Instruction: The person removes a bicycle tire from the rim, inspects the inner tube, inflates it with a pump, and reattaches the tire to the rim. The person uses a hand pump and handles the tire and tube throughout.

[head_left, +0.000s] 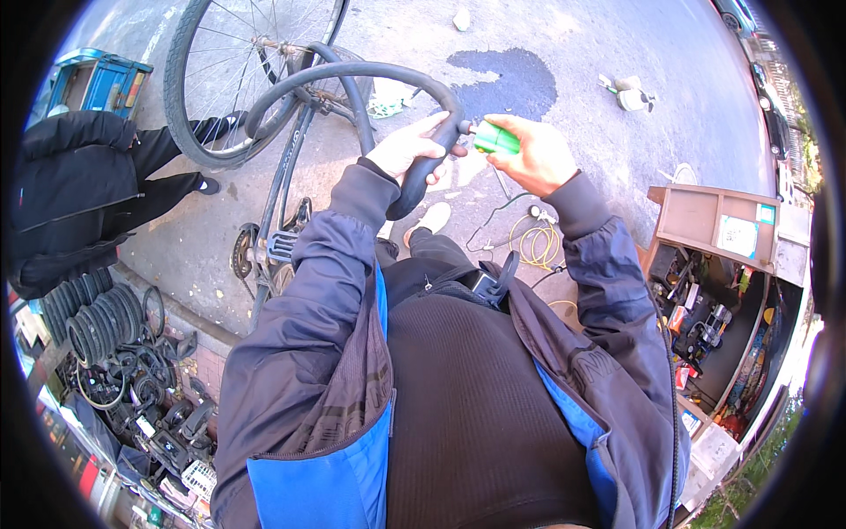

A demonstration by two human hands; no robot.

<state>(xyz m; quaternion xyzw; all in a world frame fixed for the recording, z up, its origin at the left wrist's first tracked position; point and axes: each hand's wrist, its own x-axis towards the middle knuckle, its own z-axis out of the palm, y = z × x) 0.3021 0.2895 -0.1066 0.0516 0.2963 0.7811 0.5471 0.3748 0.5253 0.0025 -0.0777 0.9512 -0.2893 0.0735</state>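
A black bicycle inner tube (388, 70) curves in front of me, its loops reaching back to a bicycle wheel (179, 84). My left hand (411, 145) is closed round the tube, thumb on top and fingertips showing beneath. A short stub, which looks like the valve (466, 128), points right from the gripped part. My right hand (539, 157) pinches a small bright green object (496, 137) between thumb and fingers, its end at the stub. Whether the two touch, I cannot tell, and the green object's kind is not clear.
The bicycle frame (286, 172) stands left of centre, pedal near my left arm. A person in dark clothes (75, 198) is at the left, near a blue crate (106, 84). Coiled tyres (106, 326) lie lower left. A yellow hose (527, 242) and an open tool cabinet (718, 216) are right.
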